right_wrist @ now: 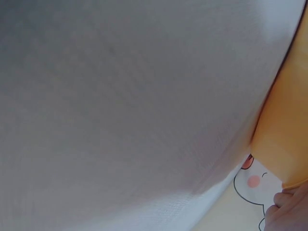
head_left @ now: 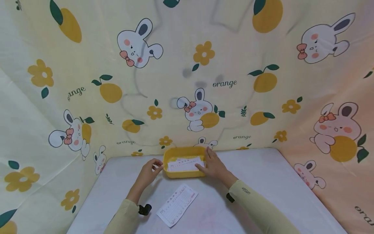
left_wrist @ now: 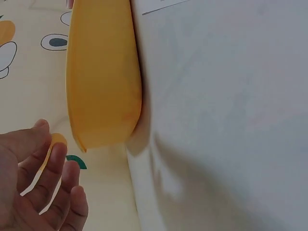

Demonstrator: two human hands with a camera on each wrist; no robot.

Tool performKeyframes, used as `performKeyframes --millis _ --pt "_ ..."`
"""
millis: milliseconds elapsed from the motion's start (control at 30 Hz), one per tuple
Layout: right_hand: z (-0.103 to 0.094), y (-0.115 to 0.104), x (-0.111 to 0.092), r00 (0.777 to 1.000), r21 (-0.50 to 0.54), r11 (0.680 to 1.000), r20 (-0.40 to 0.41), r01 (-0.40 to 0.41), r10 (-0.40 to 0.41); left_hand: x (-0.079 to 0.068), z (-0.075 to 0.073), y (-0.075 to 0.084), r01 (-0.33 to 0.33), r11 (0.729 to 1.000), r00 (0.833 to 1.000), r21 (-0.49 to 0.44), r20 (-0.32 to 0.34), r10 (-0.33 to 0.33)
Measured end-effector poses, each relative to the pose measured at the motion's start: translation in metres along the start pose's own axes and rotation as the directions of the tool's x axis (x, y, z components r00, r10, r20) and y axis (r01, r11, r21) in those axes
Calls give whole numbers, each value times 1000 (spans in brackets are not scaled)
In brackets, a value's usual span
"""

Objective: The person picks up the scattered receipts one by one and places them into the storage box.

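Note:
A yellow plastic basket stands at the back of the table, with several printed paper slips lying inside. My right hand grips its right end, the thumb over the rim and the fingers along the outer side. In the right wrist view, part of the right hand shows at the basket's rim. My left hand is beside the basket's left end. The left wrist view shows a gap between its loosely bent fingers and the basket; nothing is held there.
One printed paper slip lies slantwise on the white table cover, in front of the basket and between the forearms. A patterned cloth with rabbits and oranges hangs close behind the basket and along both sides.

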State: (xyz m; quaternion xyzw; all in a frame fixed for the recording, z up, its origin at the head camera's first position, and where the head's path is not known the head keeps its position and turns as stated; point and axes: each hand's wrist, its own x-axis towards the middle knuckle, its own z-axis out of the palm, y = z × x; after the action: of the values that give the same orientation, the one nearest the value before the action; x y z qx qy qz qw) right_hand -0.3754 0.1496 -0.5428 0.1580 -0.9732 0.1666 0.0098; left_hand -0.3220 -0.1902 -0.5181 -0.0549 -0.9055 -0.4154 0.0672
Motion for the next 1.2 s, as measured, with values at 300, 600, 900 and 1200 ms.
performKeyframes --millis 300,600,900,1200 --pt "-2 0 -1 1000 5 1000 -9 27 -27 -14 -2 -4 16 1000 999 18 28 -17" --pt "-2 0 -3 999 8 999 -9 34 -34 -26 -1 -5 39 999 997 19 61 -40" --pt "-1 0 -2 999 -3 1000 -18 30 -30 -39 -1 -6 -7 1000 995 21 101 5" --pt "-2 -1 -2 999 9 999 -23 37 -37 -51 0 -11 0 998 993 66 117 -8"
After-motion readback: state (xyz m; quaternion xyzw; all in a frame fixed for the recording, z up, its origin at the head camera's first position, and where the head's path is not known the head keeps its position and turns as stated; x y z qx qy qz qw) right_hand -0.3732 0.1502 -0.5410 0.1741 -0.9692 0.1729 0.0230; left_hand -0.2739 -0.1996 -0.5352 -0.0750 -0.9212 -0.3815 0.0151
